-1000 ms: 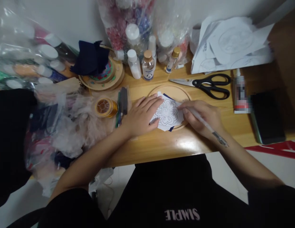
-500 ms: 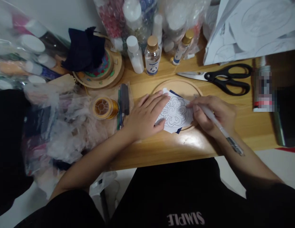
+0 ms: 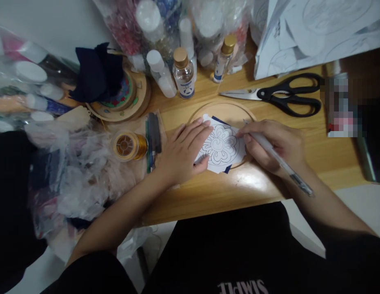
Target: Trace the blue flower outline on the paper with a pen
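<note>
On the wooden table, a white paper printed with a flower outline lies over a round wooden hoop, a dark blue sheet peeking out beneath it. Flat on the paper's left edge, the left hand presses down with fingers spread (gripping nothing), while the right hand is clamped around a white pen at the paper's right edge. Black scissors lie on the far side, right of three small bottles.

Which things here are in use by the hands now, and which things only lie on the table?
In use:
left hand
right hand
white paper with a flower outline
white pen
round wooden hoop

Lying about:
black-handled scissors
gold wire spool
clear glass bottle with a tan cap
</note>
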`<act>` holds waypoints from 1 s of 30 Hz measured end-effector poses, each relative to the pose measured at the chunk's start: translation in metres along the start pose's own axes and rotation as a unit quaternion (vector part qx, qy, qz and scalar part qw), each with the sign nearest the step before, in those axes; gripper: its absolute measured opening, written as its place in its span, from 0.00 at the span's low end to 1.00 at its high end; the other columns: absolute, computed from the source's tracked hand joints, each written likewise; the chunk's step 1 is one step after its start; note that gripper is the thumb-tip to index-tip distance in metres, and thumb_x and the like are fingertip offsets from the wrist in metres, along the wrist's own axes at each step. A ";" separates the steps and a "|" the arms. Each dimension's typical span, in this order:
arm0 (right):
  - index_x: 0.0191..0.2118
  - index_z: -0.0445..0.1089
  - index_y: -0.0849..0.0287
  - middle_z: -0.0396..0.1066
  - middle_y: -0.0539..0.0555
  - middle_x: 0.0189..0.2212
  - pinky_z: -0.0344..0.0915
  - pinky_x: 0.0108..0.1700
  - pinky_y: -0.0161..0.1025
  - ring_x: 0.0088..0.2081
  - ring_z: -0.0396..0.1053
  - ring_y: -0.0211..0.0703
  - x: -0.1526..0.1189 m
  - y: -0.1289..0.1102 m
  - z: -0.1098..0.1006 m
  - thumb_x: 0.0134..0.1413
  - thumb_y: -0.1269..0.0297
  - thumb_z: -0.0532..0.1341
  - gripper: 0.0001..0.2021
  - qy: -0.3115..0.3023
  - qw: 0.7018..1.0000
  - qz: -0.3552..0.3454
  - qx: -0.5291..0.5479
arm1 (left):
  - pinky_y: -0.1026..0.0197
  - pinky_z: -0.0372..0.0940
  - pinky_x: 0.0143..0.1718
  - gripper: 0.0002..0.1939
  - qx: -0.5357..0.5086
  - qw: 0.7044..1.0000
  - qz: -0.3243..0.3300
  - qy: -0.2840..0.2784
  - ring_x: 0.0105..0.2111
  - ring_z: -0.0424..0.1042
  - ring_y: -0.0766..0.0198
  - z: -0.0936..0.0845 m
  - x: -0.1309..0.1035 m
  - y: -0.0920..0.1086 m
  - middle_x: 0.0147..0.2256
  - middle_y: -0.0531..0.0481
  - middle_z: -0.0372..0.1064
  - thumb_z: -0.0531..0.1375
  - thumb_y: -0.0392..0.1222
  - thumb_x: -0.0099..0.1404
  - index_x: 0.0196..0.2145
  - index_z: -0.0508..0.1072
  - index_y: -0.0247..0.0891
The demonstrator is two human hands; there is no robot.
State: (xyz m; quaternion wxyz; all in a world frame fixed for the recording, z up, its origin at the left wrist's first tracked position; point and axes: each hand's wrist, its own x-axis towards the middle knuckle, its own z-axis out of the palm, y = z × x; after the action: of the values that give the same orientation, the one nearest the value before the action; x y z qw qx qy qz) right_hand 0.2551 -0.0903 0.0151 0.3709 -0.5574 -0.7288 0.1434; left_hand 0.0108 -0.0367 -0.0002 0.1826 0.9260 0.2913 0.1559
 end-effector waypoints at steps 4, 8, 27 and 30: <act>0.39 0.76 0.55 0.81 0.53 0.35 0.74 0.38 0.38 0.34 0.78 0.40 0.000 0.000 0.000 0.60 0.69 0.61 0.06 0.003 1.000 -0.001 -0.001 | 0.46 0.55 0.68 0.31 0.002 1.000 -0.004 0.001 0.68 0.61 0.48 -0.001 0.000 0.000 0.66 0.32 0.63 0.56 0.39 0.67 0.66 0.59 0.28; 0.39 0.76 0.55 0.81 0.52 0.35 0.73 0.36 0.37 0.33 0.77 0.39 0.001 0.001 -0.001 0.60 0.68 0.61 0.06 0.003 1.000 -0.008 -0.005 | 0.45 0.56 0.67 0.29 0.008 1.000 0.005 0.003 0.67 0.62 0.46 -0.001 0.001 0.000 0.65 0.32 0.65 0.57 0.38 0.67 0.64 0.62 0.27; 0.39 0.75 0.47 0.81 0.51 0.35 0.74 0.37 0.43 0.34 0.78 0.44 0.000 0.004 0.002 0.61 0.67 0.60 0.08 -0.008 1.000 0.014 -0.010 | 0.40 0.56 0.67 0.23 0.019 0.999 0.019 -0.033 0.70 0.57 0.45 -0.002 0.001 -0.002 0.68 0.37 0.59 0.58 0.41 0.72 0.63 0.69 0.43; 0.39 0.75 0.48 0.81 0.51 0.36 0.74 0.38 0.43 0.34 0.78 0.44 0.001 0.004 0.002 0.61 0.66 0.60 0.07 -0.009 1.000 0.006 -0.014 | 0.41 0.56 0.67 0.24 0.019 0.999 0.019 -0.022 0.69 0.59 0.46 -0.002 0.000 -0.002 0.67 0.37 0.61 0.58 0.40 0.72 0.64 0.69 0.42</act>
State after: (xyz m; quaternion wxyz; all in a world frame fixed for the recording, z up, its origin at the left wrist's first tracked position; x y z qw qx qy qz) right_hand 0.2569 -0.0877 0.0118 0.3557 -0.5660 -0.7304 0.1400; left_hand 0.0095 -0.0345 0.0009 0.1681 0.9378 0.2728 0.1333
